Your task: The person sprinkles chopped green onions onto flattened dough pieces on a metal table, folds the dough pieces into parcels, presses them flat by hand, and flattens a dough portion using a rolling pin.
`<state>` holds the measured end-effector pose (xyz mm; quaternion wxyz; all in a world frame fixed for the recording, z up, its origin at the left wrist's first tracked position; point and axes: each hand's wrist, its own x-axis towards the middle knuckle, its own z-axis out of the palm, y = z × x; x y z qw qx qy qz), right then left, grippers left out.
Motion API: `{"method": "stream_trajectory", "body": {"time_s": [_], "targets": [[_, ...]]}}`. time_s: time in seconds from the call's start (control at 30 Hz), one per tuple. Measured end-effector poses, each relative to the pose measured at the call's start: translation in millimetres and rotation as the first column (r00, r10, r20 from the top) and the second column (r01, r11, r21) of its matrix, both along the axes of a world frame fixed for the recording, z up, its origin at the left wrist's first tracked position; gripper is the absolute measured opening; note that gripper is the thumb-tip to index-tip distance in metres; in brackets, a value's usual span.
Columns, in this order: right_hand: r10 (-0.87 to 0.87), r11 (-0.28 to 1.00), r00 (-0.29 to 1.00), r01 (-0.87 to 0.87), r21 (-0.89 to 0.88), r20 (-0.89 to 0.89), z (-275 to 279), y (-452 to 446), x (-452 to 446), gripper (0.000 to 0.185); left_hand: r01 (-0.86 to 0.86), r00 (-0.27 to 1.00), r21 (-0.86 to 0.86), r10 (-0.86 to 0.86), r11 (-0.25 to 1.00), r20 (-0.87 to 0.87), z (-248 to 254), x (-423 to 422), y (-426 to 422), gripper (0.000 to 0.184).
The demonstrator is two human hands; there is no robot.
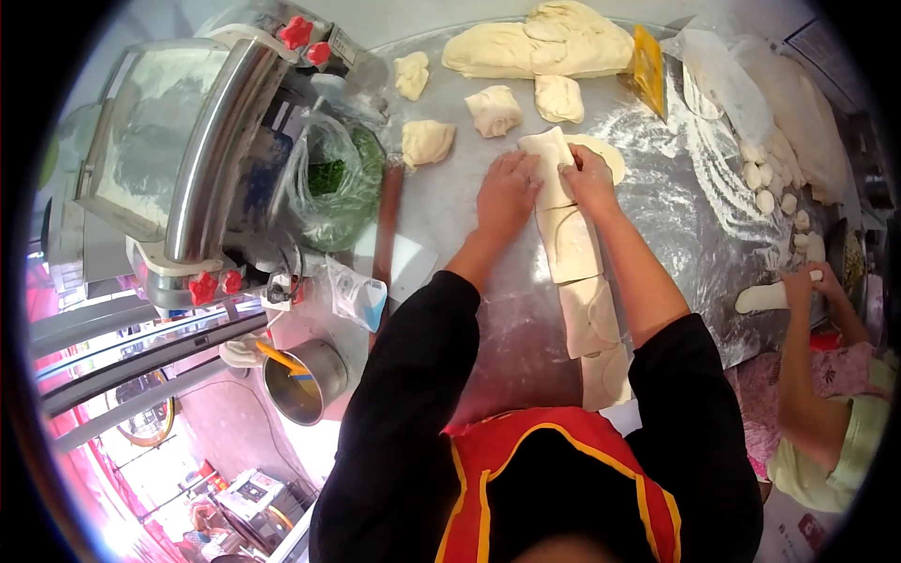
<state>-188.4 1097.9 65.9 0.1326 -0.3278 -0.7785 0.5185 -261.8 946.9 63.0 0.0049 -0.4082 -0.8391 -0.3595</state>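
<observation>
A column of flat, squarish dough pieces (574, 246) runs down the metal table toward my body. At its far end, my left hand (510, 192) presses its closed fingers against the left edge of the top piece (548, 161). My right hand (589, 181) grips that piece's right edge between thumb and fingers. A round flat piece of dough (605, 158) lies just beyond my right hand, partly hidden by it. Above the column are a small dough lump (558, 98) and another lump (493, 111) to its left.
A large dough mass (540, 45) and yellow scraper (649, 73) sit at the back. A metal machine (211, 150), bag of greens (333, 178) and pot (305, 380) are left. At right, a co-worker's hands (815, 281) hold long dough (762, 298) near small dough pieces (765, 175).
</observation>
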Motion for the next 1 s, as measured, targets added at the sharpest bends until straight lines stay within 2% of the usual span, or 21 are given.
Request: {"method": "stream_trajectory", "body": {"time_s": [0.13, 0.23, 0.33, 0.37, 0.43, 0.53, 0.57, 0.63, 0.73, 0.93, 1.0], "targets": [[-0.012, 0.971, 0.998, 0.025, 0.239, -0.058, 6, -4, 4, 0.026, -0.02, 0.986, -0.119, 0.0, 0.993, -0.169, -8, 10, 9, 0.045], [0.061, 0.827, 0.99, 0.021, 0.562, -0.126, 10, -3, 16, 0.027, -0.046, 0.977, -0.148, 0.014, 0.988, -0.215, -10, 13, 12, 0.046], [0.284, 0.79, 0.948, -0.146, 0.596, -0.145, 8, -2, 24, 0.03, -0.032, 0.98, -0.196, -0.007, 0.98, -0.197, -9, 13, 14, 0.045], [0.281, 0.788, 0.954, -0.169, 0.592, -0.101, -4, -1, 25, 0.031, -0.007, 0.983, -0.176, -0.026, 0.984, -0.184, -7, 12, 14, 0.044], [0.248, 0.856, 0.96, -0.155, 0.493, -0.128, -10, 4, 25, 0.03, 0.042, 0.985, -0.136, -0.064, 0.99, -0.162, -6, 4, 11, 0.041], [0.117, 0.956, 0.983, -0.072, 0.286, -0.145, 0, 13, 28, 0.029, -0.157, 0.987, 0.063, 0.156, 0.986, 0.021, -4, -12, -13, 0.033], [0.057, 0.978, 0.989, -0.028, 0.206, -0.136, 4, 16, 31, 0.029, -0.148, 0.987, 0.018, 0.146, 0.989, 0.061, -3, -15, -23, 0.031], [-0.019, 0.974, 0.994, 0.043, 0.225, -0.108, 4, 26, 42, 0.029, -0.135, 0.979, -0.072, 0.144, 0.988, 0.146, -2, -11, -43, 0.026], [-0.045, 0.975, 0.995, 0.064, 0.211, -0.091, -1, 35, 55, 0.03, -0.017, 0.999, -0.038, 0.019, 0.999, 0.043, -4, 2, -49, 0.02], [-0.056, 0.968, 0.996, 0.073, 0.241, -0.075, 1, 34, 65, 0.03, 0.062, 0.995, -0.017, -0.063, 0.998, -0.076, -15, 11, -43, 0.01], [-0.061, 0.961, 0.997, 0.069, 0.266, -0.04, 7, 33, 66, 0.03, 0.073, 0.988, -0.1, -0.086, 0.992, -0.132, -19, 9, -39, 0.01]]}}
